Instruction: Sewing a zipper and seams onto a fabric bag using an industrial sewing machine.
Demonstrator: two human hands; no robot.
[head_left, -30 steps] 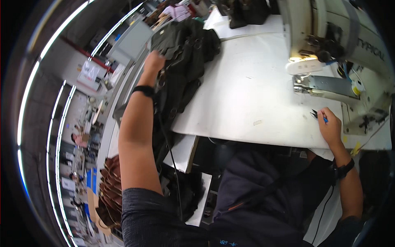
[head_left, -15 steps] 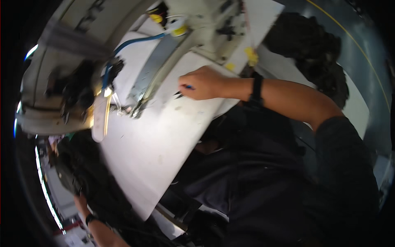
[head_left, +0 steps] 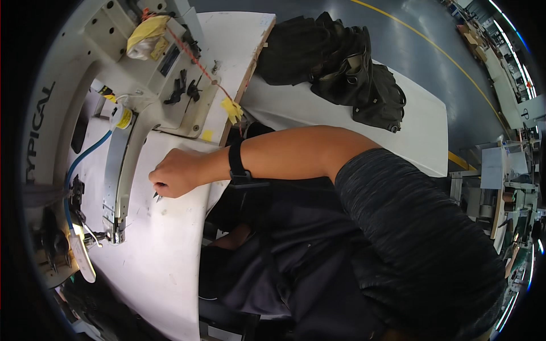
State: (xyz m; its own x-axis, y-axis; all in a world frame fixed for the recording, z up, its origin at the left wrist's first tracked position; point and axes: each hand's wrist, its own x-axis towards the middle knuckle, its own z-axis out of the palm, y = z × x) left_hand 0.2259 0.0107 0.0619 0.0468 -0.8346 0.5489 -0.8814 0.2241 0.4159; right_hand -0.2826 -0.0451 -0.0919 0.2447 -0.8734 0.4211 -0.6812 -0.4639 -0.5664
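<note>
My right hand [head_left: 177, 173] is closed over the white sewing table [head_left: 165, 250], its forearm reaching in from the right with a black band at the wrist. Out of the fist poke the short pointed tips of thread snips [head_left: 157, 196]; the rest of the tool is hidden by the fingers. Left of the hand is the sewing machine's long metal arm [head_left: 116, 176], with the needle area [head_left: 115, 233] at its near end. My left hand is out of view. Dark fabric [head_left: 99, 304] hangs at the table's lower left.
The machine's large pale body [head_left: 62, 102] curves along the left, with a blue hose [head_left: 85, 150] and a lit lamp [head_left: 82, 258]. A red cord with a yellow tag [head_left: 232, 111] hangs by the table edge. Dark bags [head_left: 341, 62] lie on a white side table [head_left: 418, 119].
My view has swung right, so the machine and table sit further left. My left hand, earlier at the dark fabric, has left view. My right hand stays closed on the snips.
</note>
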